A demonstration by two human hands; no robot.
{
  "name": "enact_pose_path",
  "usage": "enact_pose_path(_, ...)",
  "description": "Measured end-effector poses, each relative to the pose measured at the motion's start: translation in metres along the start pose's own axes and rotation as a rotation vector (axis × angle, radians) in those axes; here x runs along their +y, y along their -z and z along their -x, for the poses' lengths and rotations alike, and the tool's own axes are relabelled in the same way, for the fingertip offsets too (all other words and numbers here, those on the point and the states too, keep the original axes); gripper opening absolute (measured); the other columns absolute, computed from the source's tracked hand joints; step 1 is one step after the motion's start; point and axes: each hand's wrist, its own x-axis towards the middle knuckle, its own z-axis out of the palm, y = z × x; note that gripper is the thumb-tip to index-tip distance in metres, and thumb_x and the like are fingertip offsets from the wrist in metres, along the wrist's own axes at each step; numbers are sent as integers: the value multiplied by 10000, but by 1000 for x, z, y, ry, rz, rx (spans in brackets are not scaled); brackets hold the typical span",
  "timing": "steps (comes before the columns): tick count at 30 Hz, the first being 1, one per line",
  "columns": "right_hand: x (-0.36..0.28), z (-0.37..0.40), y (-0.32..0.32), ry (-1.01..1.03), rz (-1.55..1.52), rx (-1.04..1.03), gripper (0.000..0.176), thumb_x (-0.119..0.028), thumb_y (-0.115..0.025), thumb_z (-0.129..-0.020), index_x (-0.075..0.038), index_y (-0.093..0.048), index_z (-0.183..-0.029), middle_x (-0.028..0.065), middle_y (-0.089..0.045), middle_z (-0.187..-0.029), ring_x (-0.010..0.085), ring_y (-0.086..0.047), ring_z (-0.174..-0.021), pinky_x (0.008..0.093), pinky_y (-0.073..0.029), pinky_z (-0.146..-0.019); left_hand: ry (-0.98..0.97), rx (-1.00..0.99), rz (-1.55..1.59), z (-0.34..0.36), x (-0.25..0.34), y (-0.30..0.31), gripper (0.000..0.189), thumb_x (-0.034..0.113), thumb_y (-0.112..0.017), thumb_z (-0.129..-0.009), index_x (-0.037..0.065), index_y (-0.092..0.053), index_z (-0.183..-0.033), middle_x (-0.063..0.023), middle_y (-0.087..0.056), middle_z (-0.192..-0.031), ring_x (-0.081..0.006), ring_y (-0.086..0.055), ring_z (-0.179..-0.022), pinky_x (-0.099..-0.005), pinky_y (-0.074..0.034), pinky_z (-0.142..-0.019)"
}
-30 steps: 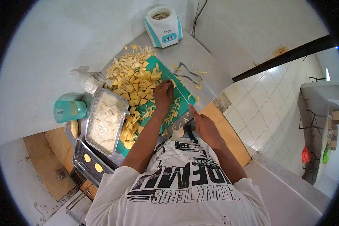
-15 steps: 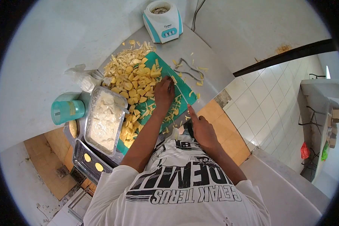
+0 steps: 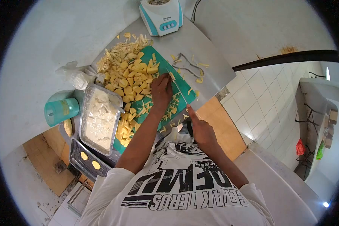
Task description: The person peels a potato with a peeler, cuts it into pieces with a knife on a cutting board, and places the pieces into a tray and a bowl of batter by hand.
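My right hand (image 3: 202,130) is closed round the handle of a knife, its index finger stretched toward the blade (image 3: 183,95). The thin blade lies slantwise over the green cutting board (image 3: 190,98). Just left of the blade, my left hand (image 3: 162,91) is closed, fingers curled down on the board. By its fingertips lies a pale yellow piece (image 3: 172,76) that looks like potato; what is under the fingers is hidden. Chunks of the same kind (image 3: 128,81) are heaped left of this hand, and thin cut strips (image 3: 171,109) lie scattered below it.
A clear tub of whitish batter-like stuff (image 3: 100,118) stands left, beside a dark tray (image 3: 79,158) with two yellow slices. Nearby are a turquoise cup (image 3: 58,113) and plastic bag (image 3: 79,79). Peelings (image 3: 120,52), a blender base (image 3: 164,20) and a bent metal tool (image 3: 188,67) lie farther back.
The view has shifted slightly, so the blender base sits higher in it. Both hands keep nearly the same places on the board and knife.
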Motion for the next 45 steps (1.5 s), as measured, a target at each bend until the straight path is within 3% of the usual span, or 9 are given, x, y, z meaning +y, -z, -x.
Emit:
enact_pose_path(3, 4, -22, -9, 1, 88, 25, 708, -69, -475, -894, -284, -175, -1498, 240, -620, -744, 415, -637, -717, 524, -498, -650, 32, 14, 2, -2, 4, 1, 192, -67, -632, -715, 33, -617, -878, -86, -636, -998, -302, -563, -767, -387, -456, -703)
enact_pose_path(9, -4, -75, -15, 186, -21, 169, 725, -43, -487, -877, -240, -175, -1501, 238, -603, -742, 421, -616, -685, 521, -478, -634, 33, 11, 24, -1, -2, -2, 185, -63, -637, -729, 35, -625, -886, -79, -641, -1007, -299, -565, -762, -379, -455, -701)
enact_pose_path(21, 10, -36, -18, -27, -53, -54, 765, 7, -458, -862, -278, -153, -1503, 269, -605, -837, 449, -609, -712, 555, -475, -657, 88, -21, 56, -3, -3, 1, 195, -82, -625, -720, 26, -628, -882, -77, -647, -1010, -289, -549, -750, -384, -450, -667)
enact_pose_path(24, 11, -85, -36, 231, -10, 210, 685, -56, -474, -912, -189, -163, -1507, 221, -596, -723, 398, -604, -668, 500, -466, -600, 48, 30, 21, 2, -6, -3, 199, -79, -633, -716, 24, -631, -887, -76, -648, -1022, -286, -551, -755, -385, -452, -671)
enact_pose_path(27, 5, -91, -34, 214, -66, 187, 683, -56, -473, -912, -203, -167, -1505, 226, -608, -747, 404, -609, -681, 502, -472, -612, 89, -21, 36, 2, -8, -3, 190, -64, -640, -721, 22, -632, -890, -76, -648, -1035, -290, -558, -767, -384, -459, -691)
enact_pose_path(30, 19, -53, -37, 13, -99, 5, 695, -46, -468, -908, -225, -160, -1505, 233, -616, -770, 419, -614, -710, 506, -474, -626, 139, -36, 14, -1, -2, 1, 197, -56, -639, -726, 22, -636, -907, -78, -649, -1043, -296, -564, -787, -382, -467, -721)
enact_pose_path(39, 24, -66, -35, 133, -209, 64, 640, -64, -458, -920, -219, -210, -1489, 298, -581, -1081, 456, -594, -928, 533, -457, -777, 146, -91, 7, 8, -8, -1, 200, -5, -626, -816, 63, -624, -1004, -115, -631, -1130, -305, -595, -956, -414, -485, -811)
enact_pose_path(42, 43, -23, -27, 1, -243, -76, 624, -62, -441, -928, -214, -213, -1488, 303, -575, -1098, 456, -592, -936, 528, -463, -775, 234, -146, 3, 8, -9, -4, 208, 35, -643, -830, 71, -613, -1032, -109, -623, -1142, -307, -592, -966, -408, -485, -828)
enact_pose_path(45, 54, -3, -21, 124, -242, 9, 620, -77, -440, -933, -223, -209, -1490, 297, -603, -1001, 461, -600, -885, 533, -465, -746, 146, -132, -43, 9, -8, -1, 219, 82, -655, -848, 82, -612, -1063, -105, -622, -1138, -304, -589, -982, -406, -483, -842)
